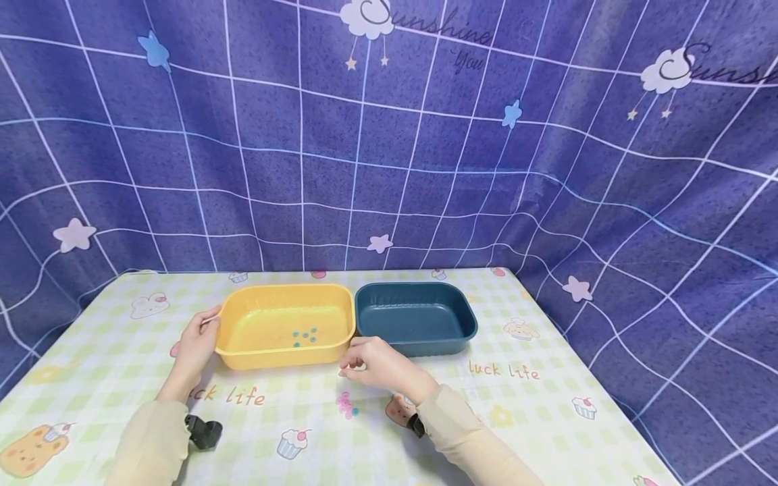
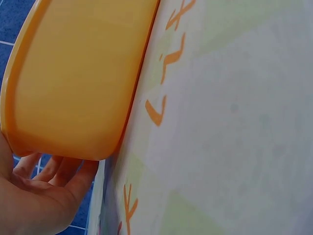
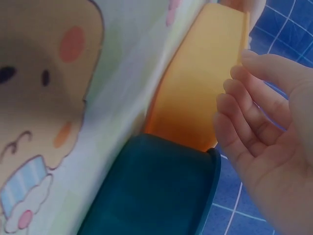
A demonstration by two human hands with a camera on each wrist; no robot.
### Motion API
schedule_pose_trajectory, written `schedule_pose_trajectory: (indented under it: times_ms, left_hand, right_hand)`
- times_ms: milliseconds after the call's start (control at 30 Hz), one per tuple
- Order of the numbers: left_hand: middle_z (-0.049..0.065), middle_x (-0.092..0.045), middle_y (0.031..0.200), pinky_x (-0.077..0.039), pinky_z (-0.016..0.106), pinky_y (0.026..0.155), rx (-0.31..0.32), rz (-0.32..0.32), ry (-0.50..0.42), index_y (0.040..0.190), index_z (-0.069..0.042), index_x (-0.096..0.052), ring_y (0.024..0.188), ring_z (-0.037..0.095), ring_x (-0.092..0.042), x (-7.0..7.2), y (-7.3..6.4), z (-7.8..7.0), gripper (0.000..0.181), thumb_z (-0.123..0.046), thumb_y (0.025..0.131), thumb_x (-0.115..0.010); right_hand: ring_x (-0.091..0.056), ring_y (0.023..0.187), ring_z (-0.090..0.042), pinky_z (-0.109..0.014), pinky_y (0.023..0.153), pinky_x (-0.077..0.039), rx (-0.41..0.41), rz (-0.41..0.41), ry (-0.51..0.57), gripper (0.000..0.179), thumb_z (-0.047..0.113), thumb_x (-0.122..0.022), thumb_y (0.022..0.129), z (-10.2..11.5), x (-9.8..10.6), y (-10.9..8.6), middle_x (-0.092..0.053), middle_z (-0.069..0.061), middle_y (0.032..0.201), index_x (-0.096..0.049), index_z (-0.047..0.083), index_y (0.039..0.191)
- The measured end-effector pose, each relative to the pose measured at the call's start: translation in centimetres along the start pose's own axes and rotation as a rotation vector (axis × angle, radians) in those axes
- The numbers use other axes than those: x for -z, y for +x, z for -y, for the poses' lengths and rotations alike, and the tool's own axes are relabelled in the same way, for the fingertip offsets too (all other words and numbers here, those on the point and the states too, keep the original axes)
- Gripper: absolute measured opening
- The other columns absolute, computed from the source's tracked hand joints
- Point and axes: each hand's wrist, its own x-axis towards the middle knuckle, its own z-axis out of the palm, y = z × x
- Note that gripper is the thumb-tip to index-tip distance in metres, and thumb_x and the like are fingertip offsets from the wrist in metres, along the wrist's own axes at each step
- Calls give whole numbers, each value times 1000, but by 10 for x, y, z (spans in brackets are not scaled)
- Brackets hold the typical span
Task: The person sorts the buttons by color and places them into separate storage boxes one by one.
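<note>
My left hand (image 1: 198, 341) grips the yellow box (image 1: 279, 358), thumb cut off in wrist view. Right hand (image 1: 381, 361) curled; can't tell if holding anything.

A yellow rectangular plastic tray (image 1: 258, 331) stands just left of a dark-blue rectangular plastic tray (image 1: 413, 319); small round blue pieces (image 1: 313, 339) lie inside the first, small pink pieces (image 1: 345, 403) before it on the checked-cloth surface (image 1: 237, 442).

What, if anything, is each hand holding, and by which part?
Left hand: the yellow tray, by its left end. Right hand: can't tell whether it holds anything.
</note>
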Motion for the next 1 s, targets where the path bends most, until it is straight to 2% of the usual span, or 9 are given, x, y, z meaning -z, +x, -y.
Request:
schedule_pose_trajectory:
  times_ms: [133,467,667,1000]
  left_hand:
    - [27,-39,142,-44,4,74,7,-2,1,147,-6,-23,125,34,-42,-1,-1,0,51,-30,102,-25]
    - [27,-39,141,-46,8,78,17,-10,6,147,-6,-23,125,34,-43,-2,-2,1,51,-30,102,-25]
    - [27,-39,142,-48,11,82,25,-17,10,147,-6,-23,126,34,-43,-2,-1,2,51,-30,102,-25]
    - [28,-40,140,-43,2,71,1,-20,16,147,-5,-24,122,34,-45,-2,-2,-1,51,-30,102,-24]
  right_hand:
    - [-58,77,-5,-12,70,-49,-5,14,-2,9,18,-67,87,0,-2,-4,-62,2,84,-72,11,90]
    - [-58,78,-2,-4,71,-43,-10,48,-46,8,17,-67,87,1,-7,-15,-63,3,86,-72,12,90]
    - [-57,76,-2,-4,69,-42,-33,85,-22,8,16,-67,87,2,-9,-20,-64,3,86,-73,12,90]
    - [-55,75,-2,-4,68,-41,-26,91,-25,9,16,-67,87,-2,-12,-25,-64,4,85,-73,11,89]
